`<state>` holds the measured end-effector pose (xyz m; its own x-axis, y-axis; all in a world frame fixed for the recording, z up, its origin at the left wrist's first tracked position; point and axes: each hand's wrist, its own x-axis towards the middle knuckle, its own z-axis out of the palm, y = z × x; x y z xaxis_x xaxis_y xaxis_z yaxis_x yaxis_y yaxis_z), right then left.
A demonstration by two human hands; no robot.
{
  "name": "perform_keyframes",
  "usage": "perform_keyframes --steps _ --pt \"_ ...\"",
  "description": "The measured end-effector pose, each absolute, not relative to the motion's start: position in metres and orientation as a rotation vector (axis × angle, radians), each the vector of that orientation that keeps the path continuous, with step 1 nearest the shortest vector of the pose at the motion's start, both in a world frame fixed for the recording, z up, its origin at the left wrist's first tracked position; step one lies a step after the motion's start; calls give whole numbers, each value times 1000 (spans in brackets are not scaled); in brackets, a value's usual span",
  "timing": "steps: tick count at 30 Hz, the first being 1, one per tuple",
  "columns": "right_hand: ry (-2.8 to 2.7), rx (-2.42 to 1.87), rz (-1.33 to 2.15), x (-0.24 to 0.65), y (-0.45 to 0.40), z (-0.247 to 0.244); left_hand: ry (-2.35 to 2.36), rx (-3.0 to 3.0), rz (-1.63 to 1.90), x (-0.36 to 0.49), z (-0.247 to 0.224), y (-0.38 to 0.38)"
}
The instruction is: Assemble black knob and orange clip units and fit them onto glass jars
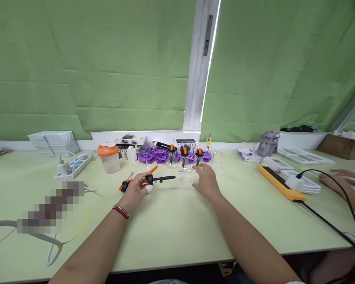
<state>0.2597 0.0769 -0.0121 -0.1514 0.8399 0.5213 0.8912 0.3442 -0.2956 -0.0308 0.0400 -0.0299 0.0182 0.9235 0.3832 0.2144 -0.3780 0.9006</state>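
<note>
My left hand (138,192) is closed around a black pump part (162,179) with an orange lever, its dark tube pointing right. Another black and orange piece (125,186) lies just left of those fingers. My right hand (205,180) has its thumb and fingers apart around the right end of a clear bottle (187,176) lying on its side; whether they touch it is unclear. Behind it stand several clear bottles with black and orange tops (184,151). Purple wheel-like parts (152,155) are piled to their left.
An orange-lidded cup (108,158), white power strip (77,165) and stacked white sheets (52,143) are at left. At right are a yellow power strip (280,183), white trays (305,156), a purple bottle (268,143) and another person's hands (339,181).
</note>
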Motion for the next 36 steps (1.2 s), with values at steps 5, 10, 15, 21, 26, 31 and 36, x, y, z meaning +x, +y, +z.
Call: perform_keyframes --steps 5,10,15,21,26,31,36 --pt "-2085 -1521 28 249 66 -15 1170 1646 1318 -31 -31 40" --pt "-2167 -1397 55 231 56 -19 1159 1754 1254 -25 -35 37" --pt "-2215 -1315 0 218 47 -21 1124 1747 1207 -9 -35 30" --pt "-2211 -1314 -45 215 45 -20 1138 1657 1195 -3 -27 24" --pt "-2208 -1285 -69 213 43 -20 1101 1397 1220 -1 -22 22" --pt "-2207 -1230 -109 213 44 -23 1100 1124 1294 1 -26 24" --pt "-2226 -1208 -132 212 45 -25 1074 1064 1155 1 -29 26"
